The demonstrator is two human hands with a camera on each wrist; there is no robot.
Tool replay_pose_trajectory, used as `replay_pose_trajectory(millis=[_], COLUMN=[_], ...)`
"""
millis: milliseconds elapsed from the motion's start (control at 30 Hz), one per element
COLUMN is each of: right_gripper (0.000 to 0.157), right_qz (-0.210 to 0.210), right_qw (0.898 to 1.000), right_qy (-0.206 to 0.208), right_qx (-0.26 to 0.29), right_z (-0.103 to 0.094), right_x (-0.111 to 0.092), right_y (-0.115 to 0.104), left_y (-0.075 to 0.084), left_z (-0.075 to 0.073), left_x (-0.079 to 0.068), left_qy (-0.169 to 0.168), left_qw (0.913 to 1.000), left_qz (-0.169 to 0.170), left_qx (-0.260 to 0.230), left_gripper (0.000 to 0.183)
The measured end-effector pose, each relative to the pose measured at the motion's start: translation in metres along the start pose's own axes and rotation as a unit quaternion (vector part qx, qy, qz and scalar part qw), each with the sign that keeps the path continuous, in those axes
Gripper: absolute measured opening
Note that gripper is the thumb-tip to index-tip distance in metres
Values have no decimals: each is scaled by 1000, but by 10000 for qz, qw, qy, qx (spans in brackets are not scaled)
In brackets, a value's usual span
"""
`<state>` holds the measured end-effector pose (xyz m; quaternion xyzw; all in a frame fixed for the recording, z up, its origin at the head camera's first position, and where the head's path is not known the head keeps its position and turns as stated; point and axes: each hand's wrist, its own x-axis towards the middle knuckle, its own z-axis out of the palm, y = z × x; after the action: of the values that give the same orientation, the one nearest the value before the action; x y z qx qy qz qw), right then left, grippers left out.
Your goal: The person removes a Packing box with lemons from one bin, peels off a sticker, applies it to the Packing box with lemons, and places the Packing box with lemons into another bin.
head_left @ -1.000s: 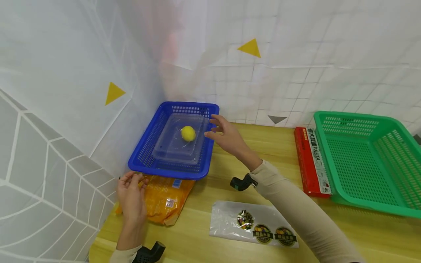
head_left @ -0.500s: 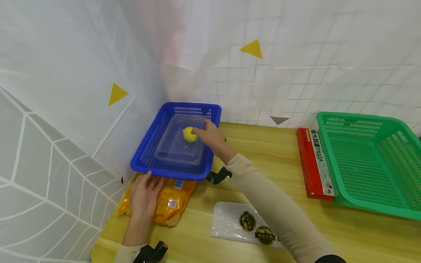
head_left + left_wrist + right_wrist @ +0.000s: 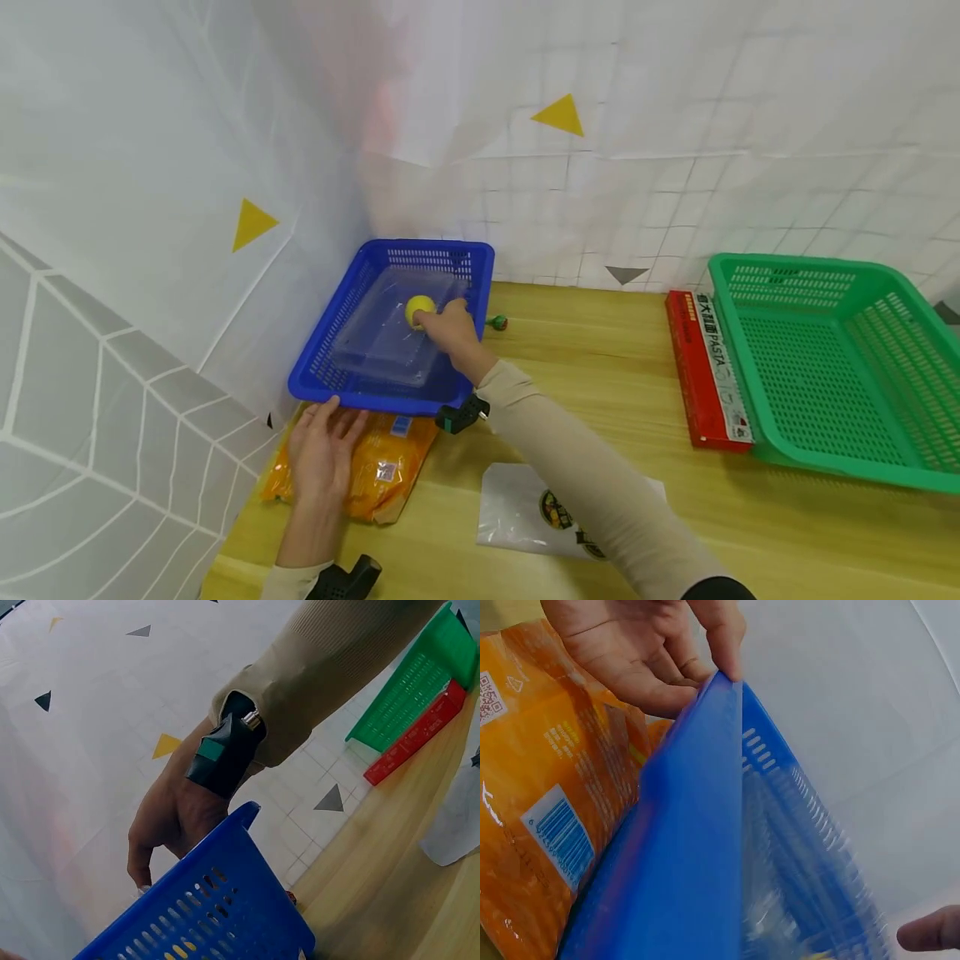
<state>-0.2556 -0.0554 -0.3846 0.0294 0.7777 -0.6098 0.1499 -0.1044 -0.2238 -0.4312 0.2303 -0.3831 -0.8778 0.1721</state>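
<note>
In the head view my left hand [image 3: 322,454] holds the near rim of a blue plastic basket [image 3: 390,406] by its front left corner. The right wrist view shows its thumb on the rim [image 3: 720,750] and fingers below. My right hand [image 3: 453,329] reaches inside, gripping the right side of a clear plastic container [image 3: 371,337]; some fingers are hidden. The container sits slightly askew. A yellow lemon [image 3: 417,308] appears at the container, beside my right thumb; whether they touch is unclear. In the left wrist view the right hand [image 3: 184,810] bends over the basket wall [image 3: 202,915].
An orange plastic packet [image 3: 390,471] lies under the basket's front edge. A clear bag with round labels [image 3: 517,508] lies on the wooden table [image 3: 600,375]. A red pasta box [image 3: 705,371] stands against a green basket [image 3: 832,375]. A small red-green item [image 3: 498,322] lies right of the blue basket.
My right hand has moved left into the blue basket and taken hold of the clear container, which has shifted left and tilted. My left hand has come onto the basket's near rim.
</note>
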Motion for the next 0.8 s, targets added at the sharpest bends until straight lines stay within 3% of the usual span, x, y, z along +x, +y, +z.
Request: replay_pose_trajectory(millis=[133,300,400,533,800], right_gripper=[64,61,55,30,49], right_qz=[-44,148,261,130,-381], right_qw=[9997,9996,9996,9994,9979], right_qy=[145,128,9,-110,-149], right_qx=[-181,-187,100,293,502], right_z=[2,4,3,-1,-18], right_x=[-1,-2,-2,-5,-20], right_y=[0,-3,-5,-7,-17], left_y=[-2,-3,-4,-5,-5], left_z=[-1,0,1,1,2], left_x=[-1,0,0,0,1], left_qy=[96,99,95,116,154], left_qw=[9999,9998,9998,9997,9996], left_qz=[76,154,167,203,224], left_qx=[-90,-25,28,26,-61], left_gripper=[10,12,12,15,12])
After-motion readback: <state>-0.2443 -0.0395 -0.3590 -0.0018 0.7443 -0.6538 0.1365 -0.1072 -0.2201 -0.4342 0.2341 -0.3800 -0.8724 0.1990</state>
